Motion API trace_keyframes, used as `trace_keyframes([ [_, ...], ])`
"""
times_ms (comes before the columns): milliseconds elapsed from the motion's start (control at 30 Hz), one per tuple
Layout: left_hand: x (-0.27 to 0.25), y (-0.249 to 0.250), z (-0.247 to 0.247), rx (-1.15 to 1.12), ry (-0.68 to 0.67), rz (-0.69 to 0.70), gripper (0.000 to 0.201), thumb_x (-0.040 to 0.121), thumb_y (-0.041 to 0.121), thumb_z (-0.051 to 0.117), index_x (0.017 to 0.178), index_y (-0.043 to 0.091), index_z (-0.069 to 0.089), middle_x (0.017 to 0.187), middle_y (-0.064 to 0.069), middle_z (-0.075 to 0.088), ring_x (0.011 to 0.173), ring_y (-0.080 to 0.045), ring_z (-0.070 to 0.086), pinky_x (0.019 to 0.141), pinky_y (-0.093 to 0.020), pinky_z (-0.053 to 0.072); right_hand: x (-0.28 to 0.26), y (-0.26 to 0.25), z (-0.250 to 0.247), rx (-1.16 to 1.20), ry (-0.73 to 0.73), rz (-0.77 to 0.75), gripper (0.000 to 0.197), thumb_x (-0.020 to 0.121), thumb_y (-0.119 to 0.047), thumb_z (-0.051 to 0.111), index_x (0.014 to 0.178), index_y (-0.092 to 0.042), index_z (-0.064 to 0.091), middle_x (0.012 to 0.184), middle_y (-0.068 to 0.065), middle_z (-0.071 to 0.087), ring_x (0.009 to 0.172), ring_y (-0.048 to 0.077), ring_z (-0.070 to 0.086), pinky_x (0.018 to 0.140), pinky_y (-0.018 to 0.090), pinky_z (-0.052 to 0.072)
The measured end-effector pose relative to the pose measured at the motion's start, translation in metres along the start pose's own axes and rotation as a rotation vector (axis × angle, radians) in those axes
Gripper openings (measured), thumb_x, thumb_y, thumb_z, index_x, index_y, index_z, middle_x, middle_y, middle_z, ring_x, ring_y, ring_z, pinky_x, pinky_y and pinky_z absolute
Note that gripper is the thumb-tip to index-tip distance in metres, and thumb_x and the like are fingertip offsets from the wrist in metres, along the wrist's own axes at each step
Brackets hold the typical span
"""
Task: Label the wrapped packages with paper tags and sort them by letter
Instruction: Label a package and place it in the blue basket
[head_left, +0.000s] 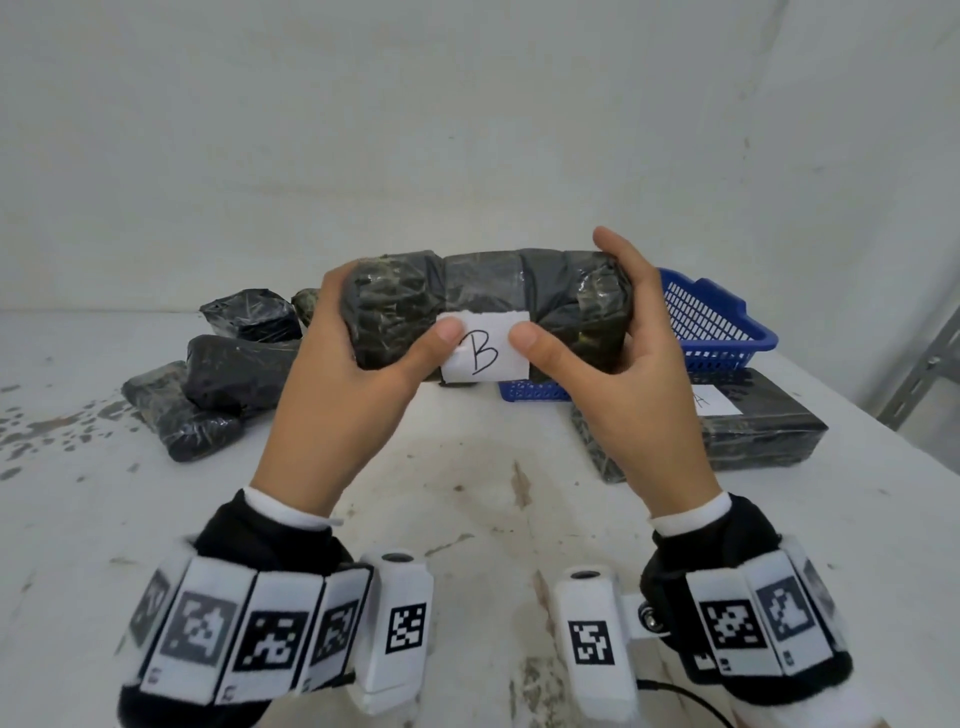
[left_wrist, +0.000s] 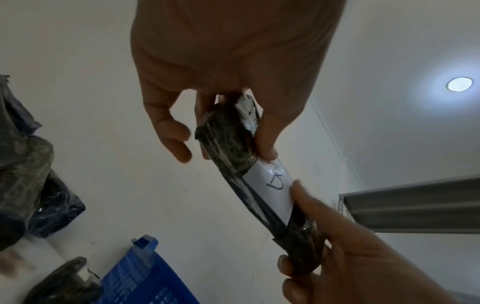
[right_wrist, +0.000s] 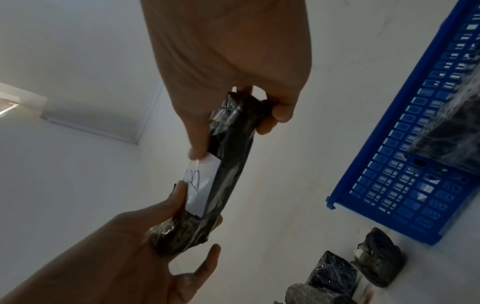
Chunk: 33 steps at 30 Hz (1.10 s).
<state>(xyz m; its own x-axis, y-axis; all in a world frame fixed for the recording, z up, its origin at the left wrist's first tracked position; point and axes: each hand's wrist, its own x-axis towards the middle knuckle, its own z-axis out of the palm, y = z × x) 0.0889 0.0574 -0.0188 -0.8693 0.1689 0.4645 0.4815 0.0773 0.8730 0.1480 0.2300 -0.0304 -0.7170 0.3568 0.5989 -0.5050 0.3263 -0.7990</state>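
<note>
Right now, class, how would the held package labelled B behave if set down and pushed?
The package spans both hands without sagging, so probably fairly stiff. Its glossy wrap may slide easily. Its rounded ends suggest it might roll; the tag looks only thumb-pressed and may shift.

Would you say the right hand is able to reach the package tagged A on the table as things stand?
Probably not yet: the right hand grips one end of the B-tagged package, thumb pressing its paper tag. The A-tagged package lies just below and beside that hand, uncovered, so it looks reachable once the hand lets go.

One head view, two wrist views.
Head camera looks down over the table (head_left: 467, 519); both wrist cameras look up close along the hands, sharing the held package (head_left: 488, 291).
</note>
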Motion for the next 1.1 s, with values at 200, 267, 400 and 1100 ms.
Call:
trace_keyframes([
  [200, -0.001, 0.004, 0.001, -0.201, -0.011, -0.037, 0.042, 0.081, 0.043, 0.065, 0.115, 0.021, 0.055, 0.104, -0.003, 0.068, 0.084, -0.016, 0.068, 0.056, -0.028, 0.054, 0.001, 0.004, 0.003, 0.066, 0.033, -0.004, 0.062, 0.085, -0.03, 0.078, 0.14, -0.032, 0.048, 0.135, -0.005, 0.058, 0.124, 0.015, 0.06, 0.102, 0.043, 0.052],
  [267, 0.0, 0.001, 0.001, -0.263, 0.032, -0.02, 0.029, 0.087, 0.029, 0.066, 0.11, 0.015, 0.057, 0.099, -0.007, 0.068, 0.079, -0.018, 0.068, 0.056, -0.028, 0.054, 0.003, 0.004, 0.001, 0.103, 0.034, 0.004, 0.057, 0.089, -0.028, 0.074, 0.141, -0.031, 0.051, 0.138, 0.0, 0.06, 0.125, 0.018, 0.06, 0.102, 0.044, 0.053],
  [400, 0.004, -0.004, -0.003, -0.357, 0.021, -0.019, 0.022, 0.088, 0.023, 0.07, 0.105, 0.023, 0.056, 0.098, -0.001, 0.066, 0.09, -0.02, 0.067, 0.068, -0.03, 0.056, 0.001, -0.003, -0.001, 0.091, 0.008, 0.059, 0.054, 0.089, -0.042, 0.062, 0.142, -0.04, 0.05, 0.112, 0.006, 0.071, 0.103, 0.04, 0.064, 0.087, 0.053, 0.058],
  [1100, 0.004, 0.001, 0.001, -0.37, 0.008, -0.053, 0.008, 0.095, 0.024, 0.059, 0.091, 0.021, 0.053, 0.097, -0.009, 0.055, 0.091, -0.021, 0.054, 0.088, -0.04, 0.044, 0.001, 0.003, 0.0, 0.062, 0.005, 0.03, 0.015, 0.094, -0.034, 0.058, 0.097, -0.021, 0.064, 0.086, -0.008, 0.068, 0.07, 0.0, 0.065, 0.053, 0.012, 0.048],
])
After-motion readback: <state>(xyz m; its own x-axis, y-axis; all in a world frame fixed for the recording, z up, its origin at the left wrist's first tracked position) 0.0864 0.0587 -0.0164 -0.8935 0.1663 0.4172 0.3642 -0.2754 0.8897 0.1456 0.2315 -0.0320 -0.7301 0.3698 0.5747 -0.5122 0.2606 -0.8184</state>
